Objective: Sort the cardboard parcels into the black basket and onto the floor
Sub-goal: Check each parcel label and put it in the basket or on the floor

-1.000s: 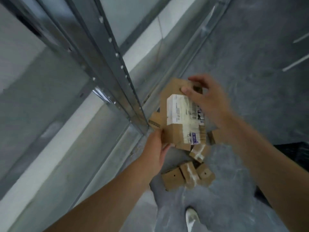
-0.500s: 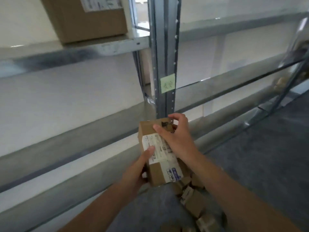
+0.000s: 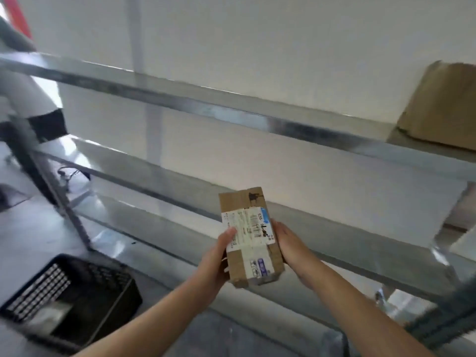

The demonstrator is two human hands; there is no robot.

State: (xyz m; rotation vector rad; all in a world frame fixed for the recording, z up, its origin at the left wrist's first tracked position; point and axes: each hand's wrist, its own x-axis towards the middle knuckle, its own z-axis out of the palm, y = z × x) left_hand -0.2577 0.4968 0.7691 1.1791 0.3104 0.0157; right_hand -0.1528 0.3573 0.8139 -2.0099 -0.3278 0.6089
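The left hand (image 3: pixel 217 256) grips the parcel (image 3: pixel 251 238) from its left side, thumb pressed flat on the white label (image 3: pixel 244 225). The right hand (image 3: pixel 291 249) clasps the parcel's right edge, its fingers hidden behind the cardboard. The parcel is held upright in the air, low in the centre of the frame, in front of the rack (image 3: pixel 257 119). The label reads "530-" above a barcode; the rest is too blurred to read. A small blue sticker (image 3: pixel 261 266) sits lower down, and a black mark (image 3: pixel 253 195) near the top. The black basket (image 3: pixel 121 300) stands on the grey floor (image 3: pixel 25 228) at lower left. A brown box (image 3: pixel 443 106) rests on a rack shelf at upper right, against a white wall (image 3: pixel 257 47).
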